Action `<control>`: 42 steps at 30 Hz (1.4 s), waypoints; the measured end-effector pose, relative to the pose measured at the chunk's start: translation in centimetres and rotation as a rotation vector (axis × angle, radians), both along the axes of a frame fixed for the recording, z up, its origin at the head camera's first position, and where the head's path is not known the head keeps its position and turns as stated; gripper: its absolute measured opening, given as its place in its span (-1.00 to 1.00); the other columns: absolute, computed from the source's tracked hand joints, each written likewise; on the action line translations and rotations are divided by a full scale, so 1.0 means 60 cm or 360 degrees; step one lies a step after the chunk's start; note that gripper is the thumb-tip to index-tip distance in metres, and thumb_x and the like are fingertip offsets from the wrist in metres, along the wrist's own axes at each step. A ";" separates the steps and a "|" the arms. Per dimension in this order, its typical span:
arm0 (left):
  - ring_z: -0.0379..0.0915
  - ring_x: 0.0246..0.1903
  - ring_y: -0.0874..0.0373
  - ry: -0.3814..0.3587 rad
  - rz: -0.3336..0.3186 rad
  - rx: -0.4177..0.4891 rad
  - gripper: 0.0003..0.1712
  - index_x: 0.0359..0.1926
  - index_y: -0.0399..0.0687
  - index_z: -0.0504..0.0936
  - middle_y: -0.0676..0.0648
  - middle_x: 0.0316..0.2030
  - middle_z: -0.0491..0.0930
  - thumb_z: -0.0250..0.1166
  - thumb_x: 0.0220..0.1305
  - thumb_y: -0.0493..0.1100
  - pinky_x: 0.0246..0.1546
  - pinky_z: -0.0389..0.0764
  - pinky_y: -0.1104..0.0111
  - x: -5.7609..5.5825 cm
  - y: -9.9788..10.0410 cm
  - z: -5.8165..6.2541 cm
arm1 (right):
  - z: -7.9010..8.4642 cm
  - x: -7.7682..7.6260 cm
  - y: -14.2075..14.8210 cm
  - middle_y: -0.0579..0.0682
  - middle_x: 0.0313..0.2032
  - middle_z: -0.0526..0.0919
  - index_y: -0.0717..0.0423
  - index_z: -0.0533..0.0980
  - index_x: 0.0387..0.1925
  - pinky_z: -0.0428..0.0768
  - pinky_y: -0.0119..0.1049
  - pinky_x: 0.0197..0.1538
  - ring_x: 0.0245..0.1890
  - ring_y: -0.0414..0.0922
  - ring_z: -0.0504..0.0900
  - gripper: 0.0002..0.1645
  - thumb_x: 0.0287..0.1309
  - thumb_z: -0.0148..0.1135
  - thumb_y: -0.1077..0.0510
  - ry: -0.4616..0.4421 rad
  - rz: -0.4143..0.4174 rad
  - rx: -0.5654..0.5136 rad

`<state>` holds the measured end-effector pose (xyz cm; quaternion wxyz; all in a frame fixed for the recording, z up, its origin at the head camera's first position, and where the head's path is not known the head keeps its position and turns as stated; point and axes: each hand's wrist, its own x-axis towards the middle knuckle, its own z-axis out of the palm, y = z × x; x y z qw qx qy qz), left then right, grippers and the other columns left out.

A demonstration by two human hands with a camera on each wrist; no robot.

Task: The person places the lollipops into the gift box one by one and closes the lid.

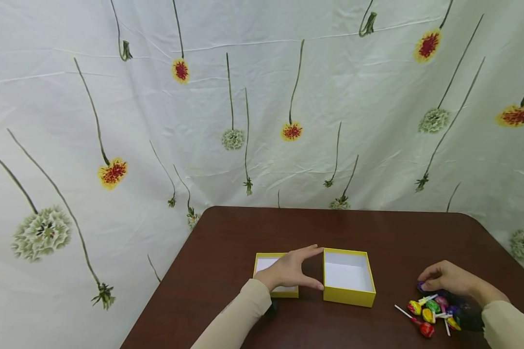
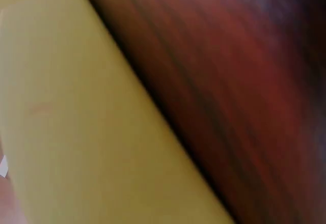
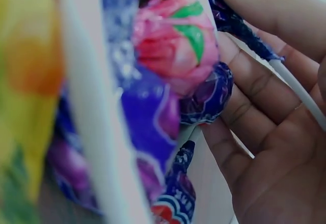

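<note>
My left hand (image 1: 288, 269) reaches across a shallow yellow box part (image 1: 290, 293). Its fingers and thumb are spread wide, with their tips at the left side of a deeper yellow box (image 1: 349, 296) with a white inside. That box's yellow wall (image 2: 91, 112) fills much of the left wrist view. On the right, my right hand (image 1: 454, 278) pinches a purple-wrapped lollipop (image 3: 237, 25) between thumb and fingers, its white stick pointing along the palm. Below that hand lies a pile of lollipops, among them a red one (image 1: 427, 330) and a pink one (image 3: 175, 46).
Everything lies on a dark reddish-brown table (image 1: 253, 228) with rounded far corners. A dark object (image 1: 271, 308), partly hidden, sits by the left wrist. Behind the table hangs a pale cloth (image 1: 262, 106) printed with flowers.
</note>
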<state>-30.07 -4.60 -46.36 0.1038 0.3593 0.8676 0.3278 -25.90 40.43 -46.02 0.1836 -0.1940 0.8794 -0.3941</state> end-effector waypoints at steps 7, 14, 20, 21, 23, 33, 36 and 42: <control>0.10 0.51 0.09 0.0022 -0.0020 -0.0037 -0.02 0.51 0.41 0.22 0.12 0.56 0.09 0.45 0.11 0.30 0.41 0.36 0.09 0.007 0.007 -0.006 | -0.006 0.002 0.001 0.28 -0.16 0.73 0.50 0.62 -0.11 0.61 -0.42 -0.24 -0.29 -0.49 0.57 -0.66 0.27 0.28 0.23 -0.0002 -0.0066 0.0005; 0.14 0.50 0.13 0.0062 -0.0048 -0.0082 -0.17 0.44 0.26 0.38 0.17 0.53 0.13 0.39 0.19 0.30 0.41 0.37 0.18 0.005 0.011 -0.010 | -0.010 0.003 0.001 0.19 -0.17 0.75 0.46 0.63 -0.09 0.63 -0.35 -0.24 -0.29 -0.34 0.63 -0.66 0.27 0.26 0.20 -0.0023 -0.0207 0.0062; 0.18 0.48 0.13 0.0093 -0.0056 -0.0109 -0.18 0.44 0.28 0.38 0.18 0.51 0.20 0.38 0.20 0.30 0.39 0.40 0.21 0.007 0.013 -0.011 | -0.010 0.006 -0.001 0.14 -0.20 0.76 0.43 0.63 -0.09 0.64 -0.31 -0.25 -0.28 -0.20 0.67 -0.67 0.29 0.25 0.19 -0.0037 -0.0289 0.0087; 0.18 0.48 0.14 0.0095 -0.0060 -0.0111 -0.18 0.44 0.27 0.38 0.17 0.51 0.21 0.38 0.21 0.29 0.39 0.39 0.20 0.008 0.014 -0.011 | -0.010 0.006 -0.002 0.13 -0.20 0.76 0.43 0.64 -0.10 0.64 -0.31 -0.25 -0.29 -0.21 0.67 -0.67 0.30 0.25 0.18 -0.0035 -0.0295 0.0088; 0.17 0.49 0.14 0.0095 -0.0063 -0.0116 -0.18 0.45 0.27 0.38 0.17 0.50 0.21 0.38 0.21 0.28 0.40 0.38 0.19 0.010 0.015 -0.011 | -0.012 0.006 -0.003 0.12 -0.20 0.76 0.42 0.64 -0.10 0.64 -0.31 -0.25 -0.28 -0.20 0.66 -0.66 0.31 0.26 0.16 -0.0035 -0.0315 0.0097; 0.14 0.50 0.17 0.0115 -0.0046 -0.0174 -0.19 0.45 0.23 0.38 0.18 0.50 0.22 0.36 0.23 0.29 0.44 0.32 0.14 0.014 0.019 -0.003 | -0.008 0.011 -0.010 0.09 -0.17 0.75 0.34 0.66 -0.09 0.63 -0.26 -0.21 -0.23 -0.14 0.64 -0.60 0.28 0.32 0.05 0.0037 -0.0440 0.0193; 0.15 0.50 0.16 0.0107 -0.0039 -0.0181 -0.19 0.45 0.25 0.37 0.17 0.50 0.22 0.36 0.23 0.29 0.43 0.34 0.17 0.014 0.018 -0.001 | -0.004 0.012 -0.013 0.09 -0.17 0.75 0.34 0.66 -0.09 0.63 -0.27 -0.21 -0.23 -0.15 0.64 -0.60 0.28 0.32 0.04 0.0054 -0.0443 0.0186; 0.18 0.48 0.14 0.0106 -0.0033 -0.0189 -0.19 0.46 0.23 0.36 0.13 0.51 0.22 0.35 0.25 0.28 0.42 0.35 0.17 0.014 0.015 -0.002 | 0.006 0.012 -0.021 0.08 -0.17 0.75 0.30 0.66 -0.08 0.62 -0.31 -0.23 -0.27 -0.28 0.62 -0.62 0.31 0.30 0.03 0.0125 -0.0416 0.0161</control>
